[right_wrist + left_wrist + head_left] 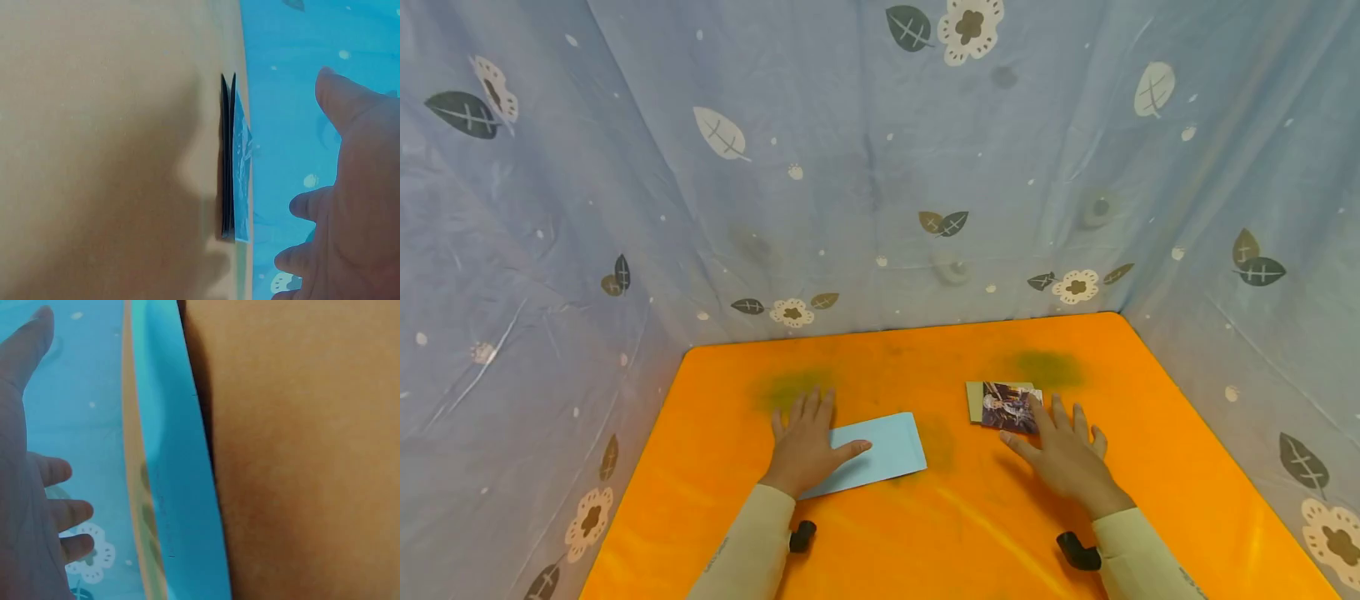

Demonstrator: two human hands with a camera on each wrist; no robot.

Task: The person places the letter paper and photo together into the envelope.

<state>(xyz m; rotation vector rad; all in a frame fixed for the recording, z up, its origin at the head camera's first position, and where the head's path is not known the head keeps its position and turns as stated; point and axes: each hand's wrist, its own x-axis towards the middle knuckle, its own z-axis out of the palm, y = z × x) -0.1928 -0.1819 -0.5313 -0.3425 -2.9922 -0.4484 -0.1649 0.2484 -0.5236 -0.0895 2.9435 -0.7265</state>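
A pale blue envelope (pixel 891 446) lies flat on the table, tilted a little. My left hand (pixel 803 452) spreads its fingers over the left end of it, hiding that part. In the left wrist view the left fingers are extended beside the blue envelope (pixel 181 481); whether they touch it I cannot tell. On the right, a dark picture card (pixel 1009 408) lies on an olive-tan piece (pixel 974 402), seen edge-on in the right wrist view as a thin layered stack (pixel 227 169). My right hand (pixel 1067 462) holds its fingers apart at the card's right edge, with nothing gripped.
An orange table top (pixel 865 542) carries greenish smudges near the back. Blue-grey curtains (pixel 850 167) with leaves and flowers stand along its back and both sides. Black curved pieces (pixel 802 537) sit at both wrists, below the sleeves.
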